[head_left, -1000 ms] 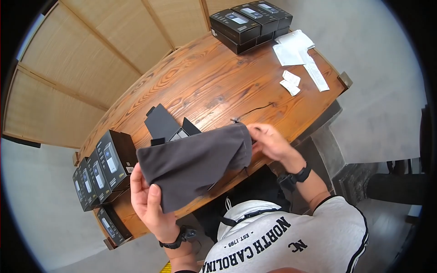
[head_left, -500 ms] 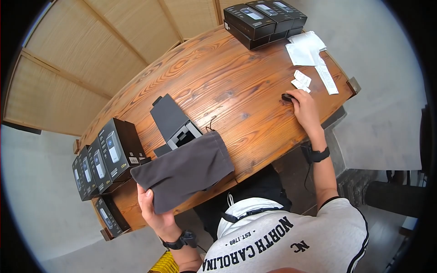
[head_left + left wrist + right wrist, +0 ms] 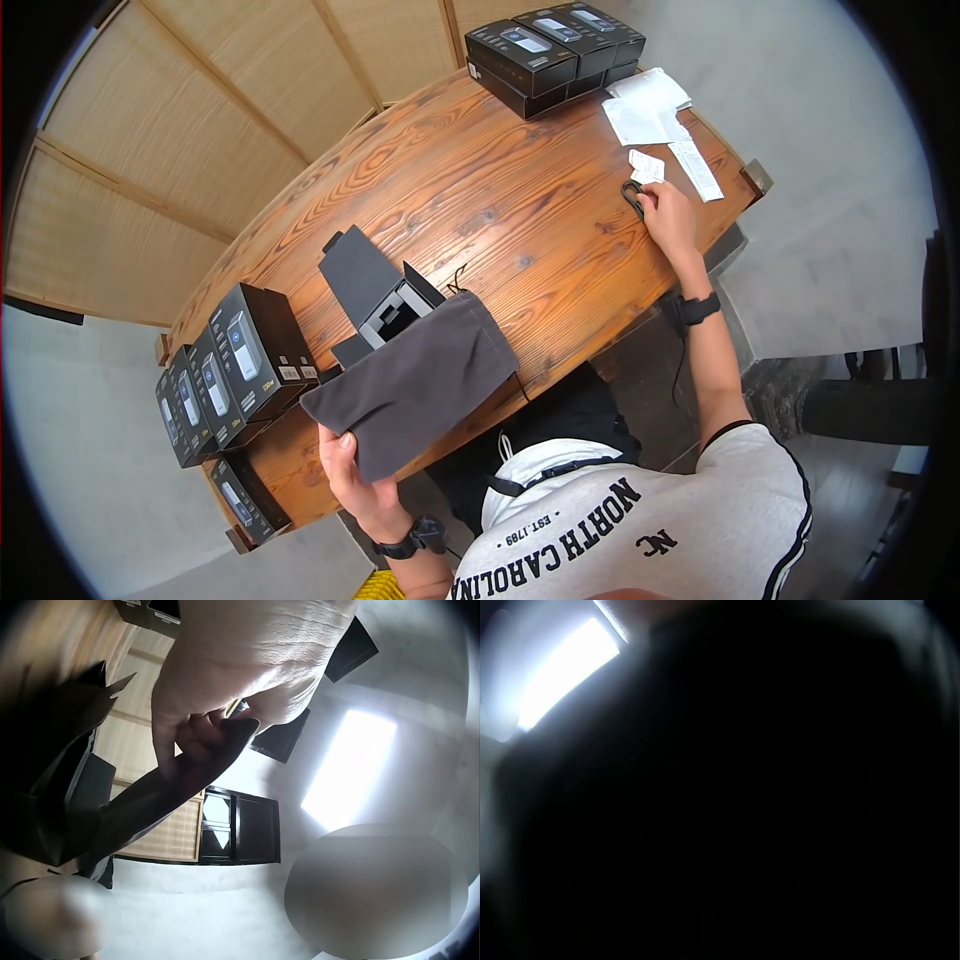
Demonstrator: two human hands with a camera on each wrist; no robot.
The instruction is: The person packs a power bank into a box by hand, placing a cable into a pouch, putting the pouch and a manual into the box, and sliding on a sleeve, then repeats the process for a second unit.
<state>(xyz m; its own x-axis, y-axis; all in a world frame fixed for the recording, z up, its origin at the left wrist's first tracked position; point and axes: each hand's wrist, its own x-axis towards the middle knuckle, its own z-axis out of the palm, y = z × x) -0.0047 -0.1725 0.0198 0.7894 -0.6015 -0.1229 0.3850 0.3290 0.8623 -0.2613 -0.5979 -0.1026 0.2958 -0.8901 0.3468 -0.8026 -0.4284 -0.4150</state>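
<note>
My left hand (image 3: 358, 482) grips the closed-end corner of a dark grey drawstring pouch (image 3: 420, 385), thumb on top. The pouch hangs flat over the table's near edge, its cords at the far right end. In the left wrist view, the fingers curl round the edge of the pouch (image 3: 169, 793). Far to the right, my right hand (image 3: 670, 222) pinches a small black loop (image 3: 631, 198), which looks like a coiled cable, low over the table beside the paper slips. Behind the pouch lies an opened black box (image 3: 362, 275) with a grey insert. Darkness fills most of the right wrist view.
Several black product boxes (image 3: 245, 350) stand at the table's left end, with one more box (image 3: 248, 497) near the corner. Another stack of boxes (image 3: 540, 55) sits at the far end. White papers (image 3: 645, 108) and small slips (image 3: 647, 165) lie at the right.
My right hand has left the pouch's mouth and moved far right with the black loop, then slightly away from me. My left hand keeps hold of the pouch, which now hangs lower and flatter.
</note>
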